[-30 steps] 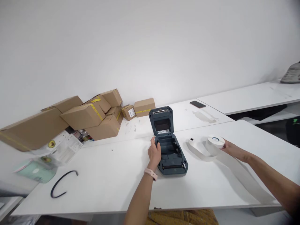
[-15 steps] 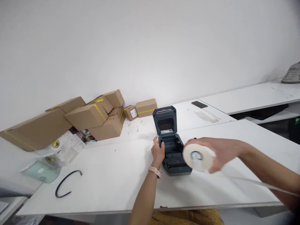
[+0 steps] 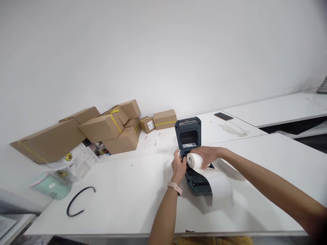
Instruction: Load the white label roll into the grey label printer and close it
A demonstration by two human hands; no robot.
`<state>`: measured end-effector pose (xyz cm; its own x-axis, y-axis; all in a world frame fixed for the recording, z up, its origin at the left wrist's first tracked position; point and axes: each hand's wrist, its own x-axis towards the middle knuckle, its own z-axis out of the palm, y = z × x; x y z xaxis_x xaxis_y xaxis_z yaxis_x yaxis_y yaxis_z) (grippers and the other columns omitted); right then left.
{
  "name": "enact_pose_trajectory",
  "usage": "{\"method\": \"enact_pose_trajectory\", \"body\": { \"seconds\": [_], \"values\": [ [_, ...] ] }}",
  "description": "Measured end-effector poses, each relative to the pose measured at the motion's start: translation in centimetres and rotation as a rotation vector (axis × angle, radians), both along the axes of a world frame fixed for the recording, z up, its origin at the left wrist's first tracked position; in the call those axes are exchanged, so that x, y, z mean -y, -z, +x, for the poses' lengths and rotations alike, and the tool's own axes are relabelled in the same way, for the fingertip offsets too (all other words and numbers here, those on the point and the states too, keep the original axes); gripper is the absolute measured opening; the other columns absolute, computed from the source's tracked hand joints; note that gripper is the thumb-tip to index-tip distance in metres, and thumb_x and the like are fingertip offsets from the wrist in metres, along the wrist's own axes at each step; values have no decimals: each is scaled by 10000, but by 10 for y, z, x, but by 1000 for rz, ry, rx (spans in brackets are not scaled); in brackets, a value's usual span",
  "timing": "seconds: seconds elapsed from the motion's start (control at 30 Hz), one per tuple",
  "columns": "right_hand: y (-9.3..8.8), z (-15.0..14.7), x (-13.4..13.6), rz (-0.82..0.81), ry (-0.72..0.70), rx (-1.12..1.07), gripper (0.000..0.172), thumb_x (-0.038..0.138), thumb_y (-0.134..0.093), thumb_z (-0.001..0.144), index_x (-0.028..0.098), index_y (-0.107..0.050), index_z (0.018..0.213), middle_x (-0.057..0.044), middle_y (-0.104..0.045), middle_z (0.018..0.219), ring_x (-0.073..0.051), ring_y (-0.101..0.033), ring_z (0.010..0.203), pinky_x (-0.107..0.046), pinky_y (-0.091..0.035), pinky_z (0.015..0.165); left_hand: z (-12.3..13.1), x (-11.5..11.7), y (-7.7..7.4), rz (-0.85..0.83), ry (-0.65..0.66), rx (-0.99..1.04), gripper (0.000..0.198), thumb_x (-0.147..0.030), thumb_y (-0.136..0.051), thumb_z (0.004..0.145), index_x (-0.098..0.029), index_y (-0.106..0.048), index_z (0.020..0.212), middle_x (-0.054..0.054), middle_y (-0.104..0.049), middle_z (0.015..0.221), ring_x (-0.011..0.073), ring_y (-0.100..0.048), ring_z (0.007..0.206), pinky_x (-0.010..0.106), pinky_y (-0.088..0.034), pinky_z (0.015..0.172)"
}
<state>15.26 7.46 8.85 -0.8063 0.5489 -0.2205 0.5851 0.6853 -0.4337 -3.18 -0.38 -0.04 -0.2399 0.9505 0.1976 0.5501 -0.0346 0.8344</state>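
Observation:
A dark label printer stands on the white table with its lid raised. My left hand grips the printer's left side, thumb over the rim of the bay. A pink band circles that wrist. In my right hand is a roll of white labels, held over the open bay with its round end facing left. From the roll, a loose strip curves over the printer's front right and hangs toward the table. The roll and hand hide much of the bay.
Cardboard boxes are piled along the wall at the left. Plastic packets with avocado pictures, a mint-green bag and a black curved band lie at left. A phone rests behind the printer, to the right.
My right hand has brought the label roll left into the printer's opening and turned it sideways. The loose strip now drapes over the front. My left hand has kept its hold.

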Motion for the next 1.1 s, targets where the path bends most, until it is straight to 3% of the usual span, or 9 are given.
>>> {"method": "enact_pose_trajectory", "body": {
  "seconds": [0.23, 0.47, 0.63, 0.9, 1.1],
  "values": [
    [16, -20, -10, 155, -6, 183, 769, 382, -784, 433, 214, -598, 1160, -101, -657, 1142, -362, -615, 1025, -426, -461, 849, 0, 1, -3, -13, -2, -10, 522, -323, -467, 911, -201, -365, 1408, 110, -702, 1182, 249, -590, 1219, 383, -396, 1021],
    [32, -32, -16, 186, 8, 184, 737, 378, -779, 432, 198, -621, 1129, -127, -666, 1135, -395, -614, 1050, -443, -458, 869, 2, 3, -5, -30, -24, -19, 527, -340, -480, 904, -202, -386, 1404, 125, -690, 1206, 261, -584, 1227, 393, -404, 1007],
    [44, -32, -16, 216, 11, 169, 689, 377, -757, 478, 193, -623, 1128, -140, -678, 1130, -386, -605, 1083, -470, -389, 973, 2, 1, 3, -14, -38, -11, 531, -371, -496, 904, -208, -413, 1403, 133, -672, 1243, 259, -591, 1218, 392, -408, 1015],
    [52, -24, -21, 212, 23, 153, 835, 489, -757, 530, 180, -567, 1282, -164, -616, 1283, -402, -535, 1202, -475, -363, 1025, 1, 4, 11, 17, -13, -19, 393, -384, -494, 898, -289, -602, 1264, 47, -689, 1216, 257, -636, 1097, 392, -468, 962],
    [58, -21, -26, 200, 29, 134, 874, 533, -771, 514, 167, -584, 1285, -164, -601, 1310, -421, -503, 1235, -488, -347, 1048, -2, 9, 13, 7, 103, 130, 479, -353, -520, 883, -266, -548, 1354, 43, -559, 1411, 256, -524, 1282, 384, -424, 1060]
  ]
}}
